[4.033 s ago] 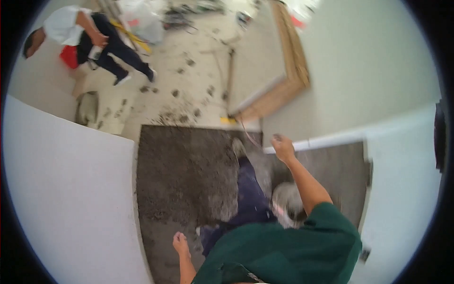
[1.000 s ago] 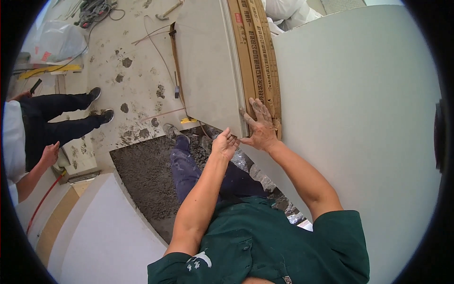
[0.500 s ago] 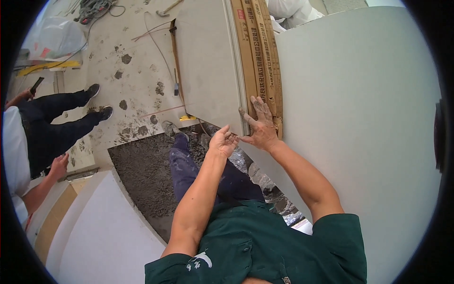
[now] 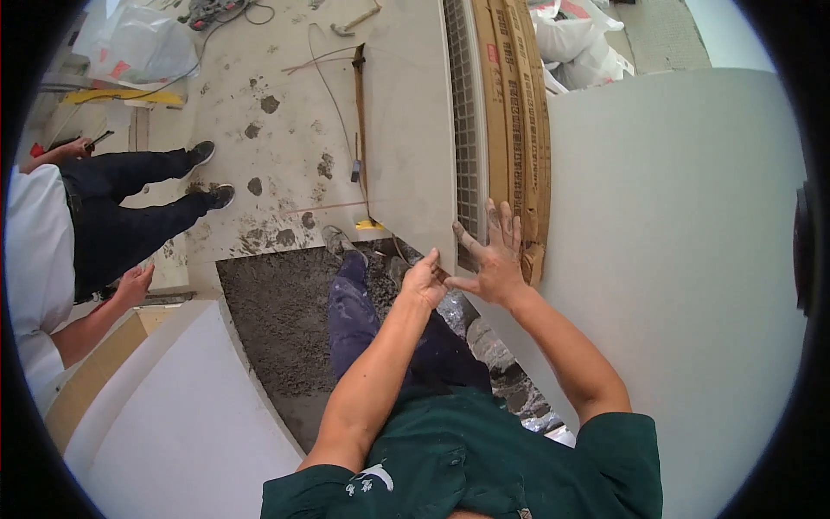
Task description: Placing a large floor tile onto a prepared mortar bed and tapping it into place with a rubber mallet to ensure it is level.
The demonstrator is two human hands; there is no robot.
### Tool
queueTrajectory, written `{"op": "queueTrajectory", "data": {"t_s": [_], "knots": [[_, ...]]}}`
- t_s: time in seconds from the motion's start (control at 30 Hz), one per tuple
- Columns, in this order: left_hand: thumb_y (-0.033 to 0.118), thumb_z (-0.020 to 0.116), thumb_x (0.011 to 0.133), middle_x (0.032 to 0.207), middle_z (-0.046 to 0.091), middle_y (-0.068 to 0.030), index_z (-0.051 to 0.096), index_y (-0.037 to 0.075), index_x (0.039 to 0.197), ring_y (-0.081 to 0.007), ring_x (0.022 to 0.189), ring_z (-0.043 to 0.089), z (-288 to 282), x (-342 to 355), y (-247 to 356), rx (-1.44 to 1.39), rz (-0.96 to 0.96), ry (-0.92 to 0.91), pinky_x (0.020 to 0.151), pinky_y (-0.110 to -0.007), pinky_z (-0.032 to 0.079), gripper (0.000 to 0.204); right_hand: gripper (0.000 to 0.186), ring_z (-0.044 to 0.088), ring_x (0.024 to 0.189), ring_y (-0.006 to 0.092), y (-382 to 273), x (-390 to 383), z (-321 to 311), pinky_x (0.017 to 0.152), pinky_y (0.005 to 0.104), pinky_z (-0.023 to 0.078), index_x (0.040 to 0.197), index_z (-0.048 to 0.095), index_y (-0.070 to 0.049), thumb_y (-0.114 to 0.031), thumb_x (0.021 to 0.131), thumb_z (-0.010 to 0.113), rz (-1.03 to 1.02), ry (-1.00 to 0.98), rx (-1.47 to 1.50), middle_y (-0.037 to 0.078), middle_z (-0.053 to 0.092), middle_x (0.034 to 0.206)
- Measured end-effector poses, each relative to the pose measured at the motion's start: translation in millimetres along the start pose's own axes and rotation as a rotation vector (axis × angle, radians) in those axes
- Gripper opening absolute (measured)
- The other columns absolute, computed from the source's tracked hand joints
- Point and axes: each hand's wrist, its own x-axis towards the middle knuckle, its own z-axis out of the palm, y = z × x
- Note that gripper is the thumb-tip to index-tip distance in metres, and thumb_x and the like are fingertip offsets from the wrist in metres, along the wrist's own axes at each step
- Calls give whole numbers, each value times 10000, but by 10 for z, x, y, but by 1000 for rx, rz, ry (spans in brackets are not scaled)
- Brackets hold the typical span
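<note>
A large pale tile (image 4: 411, 130) stands on edge ahead of me, its smooth face to the left. My left hand (image 4: 426, 282) is closed round its near edge. My right hand (image 4: 496, 264), fingers spread and greyed with dust, is just right of that edge. Its fingertips lie over the gap by the cardboard packaging (image 4: 512, 112); whether they touch anything I cannot tell. Behind the tile a grid-patterned back (image 4: 467, 130) shows in the gap. My shoes are by wet dark mortar (image 4: 277, 320) on the floor.
A person in dark trousers (image 4: 130, 180) stands at the left. A hammer (image 4: 356, 24), a strap (image 4: 360, 130) and a cable lie on the pale floor. White bags (image 4: 575, 43) are behind the packaging. A curved pale wall (image 4: 666, 259) rises at my right.
The tile has come away leftward from the packaging, widening the gap and showing the gridded back. My right hand's fingers have spread; my left stays at the tile's near edge. The view has shifted.
</note>
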Motion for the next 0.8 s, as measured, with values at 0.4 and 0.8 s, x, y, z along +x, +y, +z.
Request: {"op": "queueTrajectory", "data": {"t_s": [0.4, 0.8], "knots": [[401, 651, 1023, 948, 695, 24, 681, 145, 1032, -154, 821, 635, -30, 3, -1, -205, 18, 51, 710, -342, 508, 258, 777, 562, 1298, 425, -468, 1115, 179, 1094, 480, 446, 1520, 406, 42, -178, 861, 756, 315, 453, 699, 283, 558, 1420], [626, 518, 1023, 763, 580, 6, 608, 138, 892, -145, 605, 496, -609, -39, 337, 534, 255, 197, 570, -308, 398, 513, 424, 642, 1075, 488, -734, 1281, 451, 916, 527, 518, 1301, 608, 43, -165, 932, 619, 301, 446, 634, 308, 658, 1184]]}}
